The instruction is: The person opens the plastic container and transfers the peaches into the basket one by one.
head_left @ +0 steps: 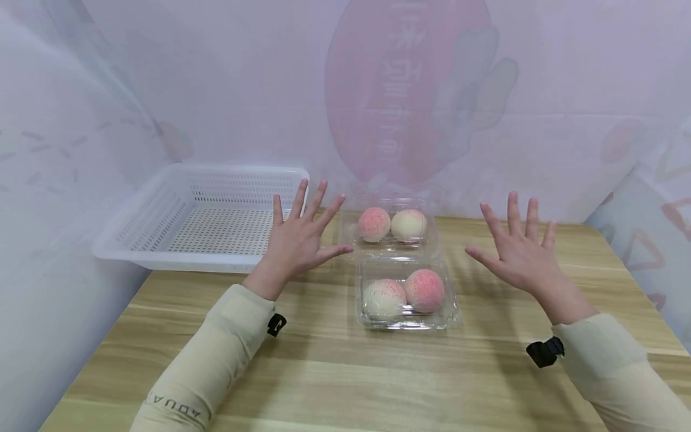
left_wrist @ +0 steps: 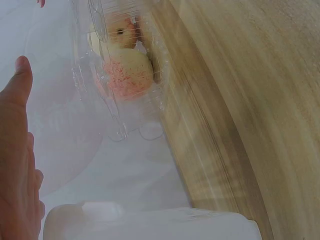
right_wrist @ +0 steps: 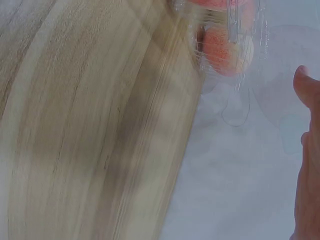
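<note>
Fingers of the left hand (head_left: 296, 245) and right hand (head_left: 520, 257) are straight and spread wide, both hands raised over the table (head_left: 372, 384). Between them sit two clear boxes, the front box (head_left: 407, 324) just before the rear box (head_left: 433, 241); whether they touch is unclear. Each contains two balls side by side: front, pale (head_left: 384, 299) left, pink (head_left: 424, 291) right; rear, pink left, pale right. The left thumb points toward the boxes, near the white basket (head_left: 189, 261).
</note>
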Demonstrator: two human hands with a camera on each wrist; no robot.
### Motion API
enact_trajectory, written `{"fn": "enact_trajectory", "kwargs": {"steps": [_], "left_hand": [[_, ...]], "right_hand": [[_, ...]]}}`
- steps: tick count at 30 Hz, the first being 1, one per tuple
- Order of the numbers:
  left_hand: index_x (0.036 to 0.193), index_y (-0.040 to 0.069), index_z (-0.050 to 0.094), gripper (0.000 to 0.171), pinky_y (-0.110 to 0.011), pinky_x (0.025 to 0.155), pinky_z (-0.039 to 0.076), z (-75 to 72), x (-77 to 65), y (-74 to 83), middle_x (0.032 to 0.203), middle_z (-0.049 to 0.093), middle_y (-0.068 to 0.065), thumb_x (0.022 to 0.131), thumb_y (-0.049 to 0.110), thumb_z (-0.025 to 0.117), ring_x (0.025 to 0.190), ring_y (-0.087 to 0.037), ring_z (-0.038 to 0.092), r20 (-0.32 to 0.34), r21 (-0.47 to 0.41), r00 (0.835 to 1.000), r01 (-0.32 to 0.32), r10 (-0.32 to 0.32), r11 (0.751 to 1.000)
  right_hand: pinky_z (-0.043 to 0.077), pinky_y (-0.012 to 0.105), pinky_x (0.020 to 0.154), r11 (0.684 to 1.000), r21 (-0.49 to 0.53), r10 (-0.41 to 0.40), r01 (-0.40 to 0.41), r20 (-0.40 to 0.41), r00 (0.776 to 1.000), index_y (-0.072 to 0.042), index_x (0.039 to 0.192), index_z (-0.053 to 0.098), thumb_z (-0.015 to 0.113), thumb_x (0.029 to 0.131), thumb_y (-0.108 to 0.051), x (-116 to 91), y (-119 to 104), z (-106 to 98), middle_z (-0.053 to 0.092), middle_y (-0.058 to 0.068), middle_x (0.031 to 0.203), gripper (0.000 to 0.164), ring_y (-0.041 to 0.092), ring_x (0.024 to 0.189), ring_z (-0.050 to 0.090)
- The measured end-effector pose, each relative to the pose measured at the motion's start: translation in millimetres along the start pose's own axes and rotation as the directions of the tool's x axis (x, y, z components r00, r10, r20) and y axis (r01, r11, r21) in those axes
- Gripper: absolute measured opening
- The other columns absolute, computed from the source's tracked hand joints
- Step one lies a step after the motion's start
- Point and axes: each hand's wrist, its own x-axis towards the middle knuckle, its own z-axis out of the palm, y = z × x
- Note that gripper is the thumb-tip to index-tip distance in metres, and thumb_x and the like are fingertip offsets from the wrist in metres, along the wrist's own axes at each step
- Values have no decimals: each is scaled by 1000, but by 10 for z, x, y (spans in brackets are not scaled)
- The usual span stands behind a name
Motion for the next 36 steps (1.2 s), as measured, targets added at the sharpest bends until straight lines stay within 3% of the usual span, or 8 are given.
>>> {"fn": "enact_trajectory", "kwargs": {"steps": [7, 13, 16, 21, 24, 26, 31, 36], "left_hand": [[160, 37, 2, 91, -74, 117, 5, -60, -53, 10, 165, -19, 6, 89, 79, 40, 152, -26, -22, 27, -46, 1000, 7, -6, 999], [160, 34, 2, 83, -71, 118, 14, -191, -144, 74, 168, -8, 3, 96, 66, 43, 155, -28, -11, 35, -220, 999, -15, 24, 975], [161, 29, 8, 80, -67, 117, 22, -229, -202, 105, 169, 7, -3, 98, 60, 46, 156, -32, 2, 15, -290, 999, -42, 48, 956], [158, 15, 25, 72, -55, 116, 35, -227, -299, 157, 160, 33, -13, 101, 50, 51, 148, -34, 31, -32, -429, 994, -111, 108, 897], [156, 15, 30, 67, -49, 119, 33, -204, -364, 186, 158, 39, -10, 101, 46, 52, 146, -30, 37, -7, -518, 992, -110, 124, 848], [156, 17, 32, 64, -47, 120, 33, -175, -398, 198, 157, 41, -8, 101, 43, 53, 145, -28, 39, 22, -563, 991, -97, 133, 821], [152, 15, 39, 56, -48, 105, 49, -80, -445, 211, 149, 51, -10, 102, 35, 55, 130, -31, 55, 101, -658, 984, -44, 145, 751], [147, 11, 45, 49, -42, 90, 56, 26, -436, 187, 135, 61, -15, 102, 27, 56, 112, -27, 64, 172, -727, 971, 13, 164, 687]], "right_hand": [[-16, 81, 104, 999, 33, -13, 14, -20, 1000, -31, 160, -7, 42, 94, -69, -12, -66, 29, -40, 2, 157, 91, 35, 141, -43], [-4, 82, 108, 998, 32, -53, 55, -71, 996, -31, 160, -3, 45, 94, -68, 0, -202, -14, -32, 2, 161, 90, 36, 146, -34], [3, 81, 109, 996, 19, -87, 89, -85, 993, -30, 161, 0, 47, 95, -66, -6, -320, -64, -24, 6, 165, 89, 39, 149, -26], [12, 77, 113, 987, 2, -157, 158, -100, 982, -27, 161, 6, 51, 96, -60, -32, -533, -137, -13, 8, 168, 86, 43, 152, -14], [19, 76, 112, 975, -14, -222, 222, -120, 968, -24, 161, 9, 54, 96, -56, -44, -654, -146, -7, 10, 168, 86, 48, 152, -2], [24, 76, 110, 964, -25, -264, 263, -132, 956, -23, 161, 12, 56, 95, -54, -54, -731, -134, -2, 10, 169, 85, 50, 151, 5], [37, 75, 101, 932, -35, -362, 361, -148, 921, -19, 160, 18, 60, 94, -52, -69, -896, -73, 10, 13, 168, 85, 51, 149, 16], [38, 70, 106, 900, -18, -433, 435, -154, 888, -17, 158, 26, 62, 93, -50, -84, -1038, 15, 18, 15, 166, 81, 50, 148, 22]]}}
